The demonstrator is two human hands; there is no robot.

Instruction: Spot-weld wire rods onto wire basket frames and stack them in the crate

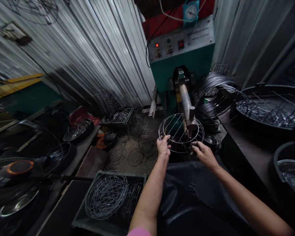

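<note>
A round wire rack (pixel 175 143), made of rings joined by thin cross wires, sits at the electrode arm (pixel 186 101) of a green spot-welding machine (pixel 159 77). My left hand (pixel 163 147) grips the rack's near left rim with its fingers closed. At the near right rim, my right hand (pixel 203 153) has thumb and fingers pinched together; whatever is between them is too small to make out. The arm's blunt tip reaches down over the right part of the rack. A dark apron or sheet (pixel 194 200) below my hands carries a few small curved wires (pixel 193 189).
A crate (pixel 82 209) of wire rings stands at the lower left. To the right, a wire coil (pixel 216 93) and a large black pan (pixel 265 126) of short metal pieces sit close by. Loose wire rings (pixel 135 158) lie on the floor. A teal dial scale (pixel 191 11) tops the machine.
</note>
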